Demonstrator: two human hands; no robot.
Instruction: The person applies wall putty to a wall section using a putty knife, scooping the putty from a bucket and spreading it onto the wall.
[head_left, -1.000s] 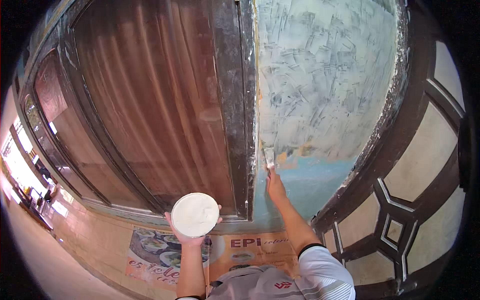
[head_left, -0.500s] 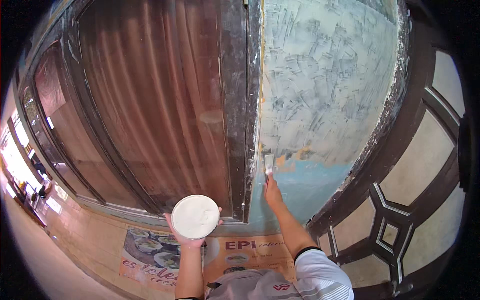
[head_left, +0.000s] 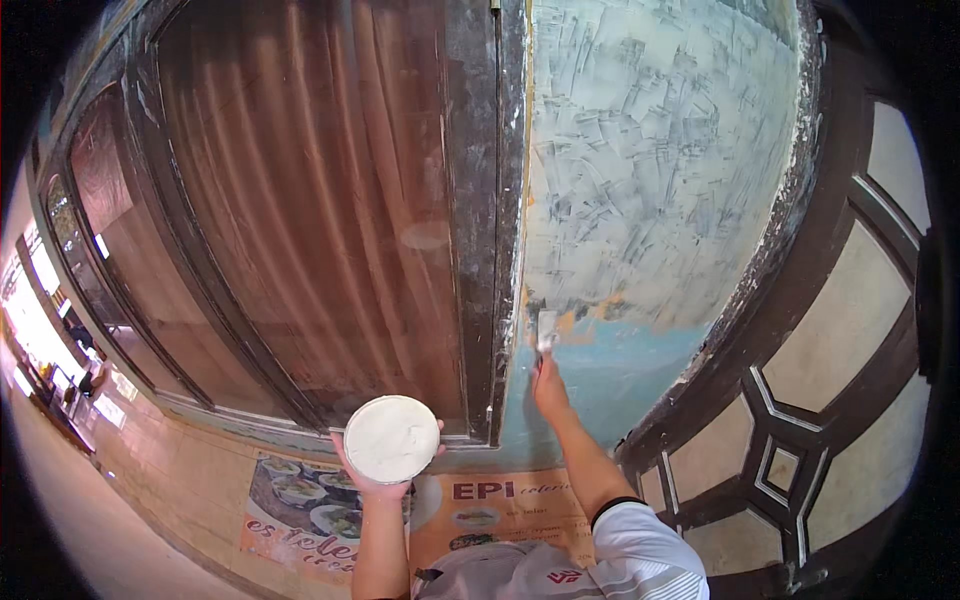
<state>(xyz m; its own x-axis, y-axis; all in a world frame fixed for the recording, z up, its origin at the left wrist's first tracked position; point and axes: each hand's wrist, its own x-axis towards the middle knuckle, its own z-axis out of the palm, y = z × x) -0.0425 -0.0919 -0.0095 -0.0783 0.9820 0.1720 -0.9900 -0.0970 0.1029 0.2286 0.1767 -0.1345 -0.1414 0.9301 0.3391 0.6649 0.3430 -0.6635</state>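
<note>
Head view: the left hand (head_left: 379, 488) grips a round container (head_left: 392, 398) of white paste (head_left: 391, 438) from beneath, fingers showing at both sides; the right hand (head_left: 547, 388) is closed around the handle of a scraper (head_left: 546, 331), its blade above the fist, near the left edge of the wall (head_left: 650, 240), where pale coating (head_left: 640, 180) meets blue paint (head_left: 640, 352)

rough, streaky matt wall (head_left: 660, 150); smooth matt paste (head_left: 390, 438); glossy glass pane (head_left: 425, 236); scuffed wood frame (head_left: 475, 250).
</note>
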